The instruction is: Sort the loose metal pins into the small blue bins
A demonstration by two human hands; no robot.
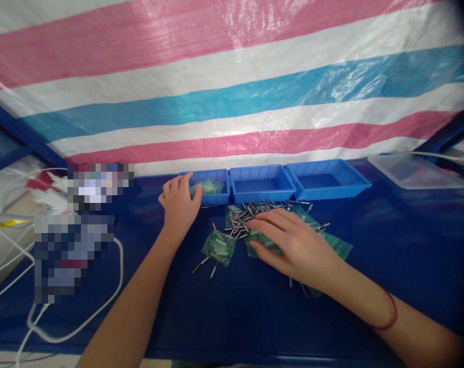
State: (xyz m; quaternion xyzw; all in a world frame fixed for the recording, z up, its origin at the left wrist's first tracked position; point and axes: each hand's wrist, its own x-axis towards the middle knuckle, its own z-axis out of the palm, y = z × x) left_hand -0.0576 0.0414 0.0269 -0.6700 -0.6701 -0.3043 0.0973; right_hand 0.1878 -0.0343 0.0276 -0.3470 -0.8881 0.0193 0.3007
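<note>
My left hand (180,202) is at the left blue bin (219,198), fingers spread over its left end and thumb near the front rim. Inside that bin lie green plastic bags (208,187). My right hand (296,243) arches palm down over a pile of thin metal rods (241,222) and green plastic bags (339,247), its thumb apart from the fingers. Whether it touches the bags beneath is hidden. Between the hands sits a small green bag (219,246) with pale strips showing through it and a few metal rods around it.
A middle blue bin (262,196) and a right blue bin (331,192) continue the row along the back. Beyond them hangs a striped plastic sheet (232,107). A translucent lid-like sheet (416,174) lies far right. White cables (120,266) and blurred items crowd the left.
</note>
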